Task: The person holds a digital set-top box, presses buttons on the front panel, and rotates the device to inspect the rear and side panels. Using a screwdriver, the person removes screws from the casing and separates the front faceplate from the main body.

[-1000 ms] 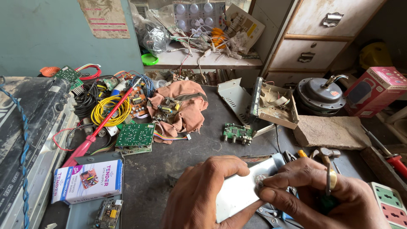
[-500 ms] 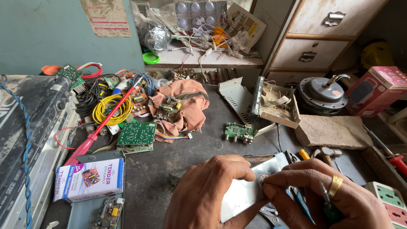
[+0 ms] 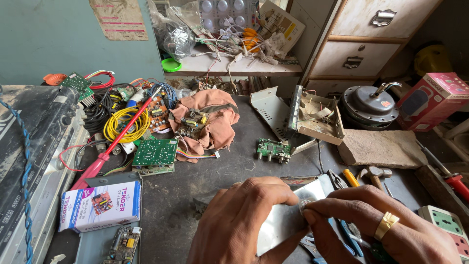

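Your left hand (image 3: 244, 225) lies curled, fingers together, over the near-left part of a shiny metal plate (image 3: 281, 222) that sits low on the dark workbench (image 3: 220, 166), just in front of you; it looks to be steadying the plate, though the palm hides the grip itself. Your right hand (image 3: 386, 230), with a gold ring (image 3: 386, 225) on one finger, has thumb and forefinger pressed together in a pinch on a small round part (image 3: 307, 203) at the plate's upper edge, right beside your left knuckles. By the look of it, you are at the fine stage of seating or working that small part against the plate, not at any gathering or clearing stage. The part is tiny and half hidden, so I cannot tell what it is. The next move, as I judge it, calls for a firm hold with the left and small, careful finger motion with the right, since the plate is smooth and may slide. Pliers with blue handles (image 3: 349, 239) lie under your right hand, a small green circuit board (image 3: 273, 149) well beyond the plate, and a yellow-handled tool (image 3: 350, 177) just behind your right fingers
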